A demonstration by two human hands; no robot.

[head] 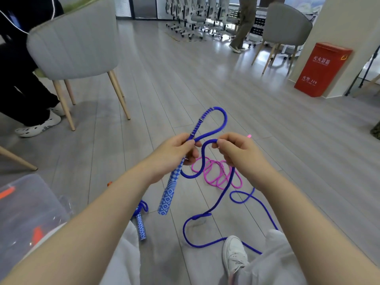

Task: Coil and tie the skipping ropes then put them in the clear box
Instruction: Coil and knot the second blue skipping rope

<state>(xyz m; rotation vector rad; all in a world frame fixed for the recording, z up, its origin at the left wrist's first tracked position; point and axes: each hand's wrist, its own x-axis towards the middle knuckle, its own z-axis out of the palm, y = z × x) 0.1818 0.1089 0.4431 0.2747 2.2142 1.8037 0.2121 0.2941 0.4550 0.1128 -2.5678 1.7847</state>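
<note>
Hands, left (177, 150) and right (236, 151), pinch the blue skipping rope (218, 204) looped between them.

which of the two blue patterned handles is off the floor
The handle hanging below the left hand, which grips the blue rope. The other handle lies on the floor.

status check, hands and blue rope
Left hand grips blue rope at its handle. Right hand pinches a loop. Most rope trails on floor; pink rope lies beneath.

A grey upholstered chair (76, 42) with pale wooden legs stands on the grey plank floor (164, 79); a red fire-extinguisher box (322, 68) leans against a pillar.
</note>
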